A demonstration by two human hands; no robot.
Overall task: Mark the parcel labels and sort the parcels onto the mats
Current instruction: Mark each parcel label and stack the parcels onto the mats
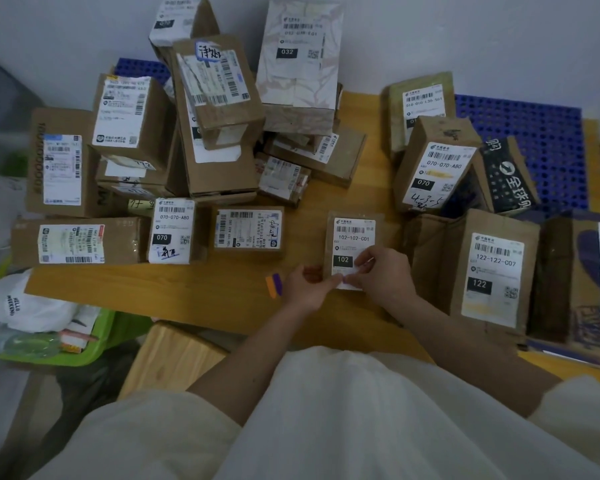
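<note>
A small brown parcel (352,237) with a white label reading 102-102-C01 lies flat on the wooden table (201,292) in front of me. My left hand (310,287) grips two markers, orange and purple (274,285), whose ends stick out to its left. Its fingertips reach the label's lower left corner. My right hand (383,271) rests on the lower part of the label and pinches its bottom edge, close against the left fingertips. Two blue perforated mats lie at the back, one at the right (534,133) and one at the left (132,67).
Stacked parcels crowd the table's left and back (219,109). More parcels stand at the right, among them one labelled 070 (437,168) and one labelled 122 (492,271). A green bin with bags (84,344) and a wooden stool (174,358) sit below the table's near edge.
</note>
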